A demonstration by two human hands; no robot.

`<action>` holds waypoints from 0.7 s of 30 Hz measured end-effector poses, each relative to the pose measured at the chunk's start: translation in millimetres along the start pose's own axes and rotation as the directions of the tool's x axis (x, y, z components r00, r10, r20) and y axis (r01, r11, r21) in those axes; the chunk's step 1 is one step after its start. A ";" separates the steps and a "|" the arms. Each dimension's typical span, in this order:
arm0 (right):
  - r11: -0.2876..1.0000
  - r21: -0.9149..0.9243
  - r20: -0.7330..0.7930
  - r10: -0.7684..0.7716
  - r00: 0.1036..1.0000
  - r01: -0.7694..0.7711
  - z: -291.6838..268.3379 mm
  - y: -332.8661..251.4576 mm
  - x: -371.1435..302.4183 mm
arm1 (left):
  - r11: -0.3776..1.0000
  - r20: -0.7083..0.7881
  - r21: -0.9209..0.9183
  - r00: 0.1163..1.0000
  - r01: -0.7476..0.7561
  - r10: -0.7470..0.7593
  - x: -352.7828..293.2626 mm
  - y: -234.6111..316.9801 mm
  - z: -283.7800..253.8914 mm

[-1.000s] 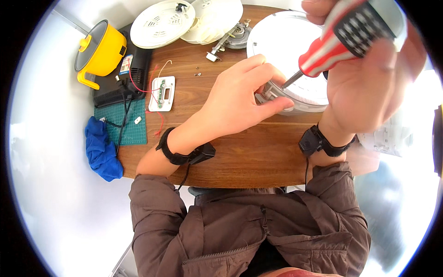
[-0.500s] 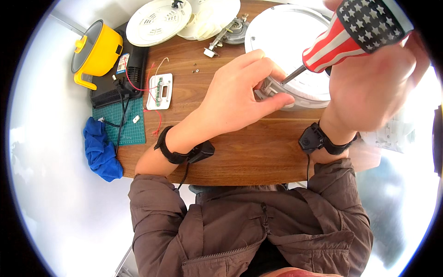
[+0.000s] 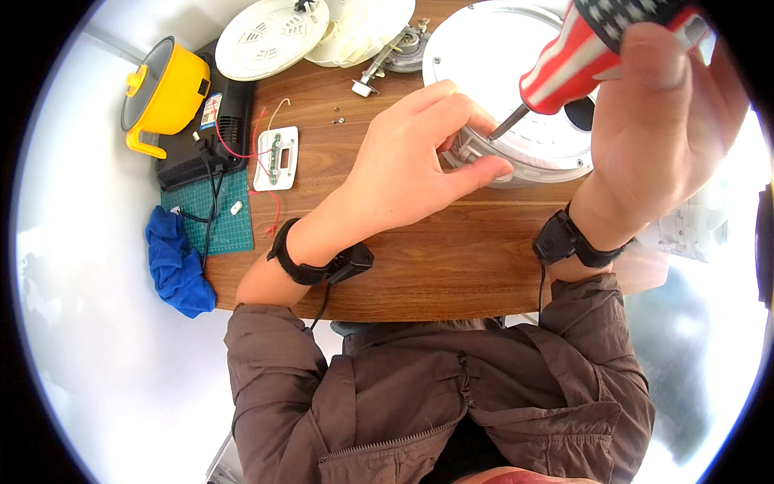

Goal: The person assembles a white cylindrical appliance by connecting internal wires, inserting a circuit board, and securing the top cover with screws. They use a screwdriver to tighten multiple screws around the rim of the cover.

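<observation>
A round white housing [image 3: 472, 60] with small screws around its edge lies at the far right of the table. My left hand [image 3: 411, 161] pinches its near left rim between thumb and fingers. In my right hand [image 3: 657, 157] is a thick-handled screwdriver [image 3: 556, 77], with red and white stripes and white stars on a dark band. The screwdriver slants down to the left, and its tip meets the rim beside my left fingertips. The screw head under the tip cannot be made out. A dark oval spot [image 3: 579, 114] shows on the housing's top, near the handle.
At the back lie a vented white cover [image 3: 270, 40], a white plastic part [image 3: 375, 32] and a grey metal part [image 3: 407, 58]. Loose screws [image 3: 339, 121] and a wired white panel [image 3: 276, 157] sit mid-left. A yellow pot [image 3: 181, 93], green mat [image 3: 230, 230] and blue cloth [image 3: 173, 270] are at left.
My right hand has turned about the screwdriver handle, so the thumb now shows on top. The handle has shifted slightly left and upward. My left hand keeps its pinch on the rim.
</observation>
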State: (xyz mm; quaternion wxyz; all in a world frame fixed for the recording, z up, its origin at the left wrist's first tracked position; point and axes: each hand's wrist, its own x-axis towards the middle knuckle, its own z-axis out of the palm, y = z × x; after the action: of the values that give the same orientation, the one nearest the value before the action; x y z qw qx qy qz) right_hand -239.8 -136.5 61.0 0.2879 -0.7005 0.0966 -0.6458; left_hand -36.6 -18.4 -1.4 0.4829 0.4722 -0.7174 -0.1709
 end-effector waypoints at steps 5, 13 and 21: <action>0.886 0.459 0.008 0.064 0.998 -0.061 12.0 -2.9 -2.4 | 1.000 0.005 -0.009 1.000 -0.012 0.012 1.6 -0.5 0.1; 0.927 0.365 0.099 0.056 0.994 -0.088 13.3 -8.1 5.9 | 1.000 0.008 -0.007 1.000 -0.015 0.015 1.2 -0.4 0.5; 0.982 -0.170 -0.034 0.075 0.997 -0.080 28.8 -19.6 -5.1 | 1.000 0.008 -0.005 1.000 -0.004 0.004 1.5 0.2 0.9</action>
State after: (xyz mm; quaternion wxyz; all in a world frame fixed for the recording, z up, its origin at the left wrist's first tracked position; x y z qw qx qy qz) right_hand -217.5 -109.9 67.0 0.2502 -0.7096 0.1827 -0.6328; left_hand -37.7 -19.8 -0.9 0.4815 0.4688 -0.7198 -0.1738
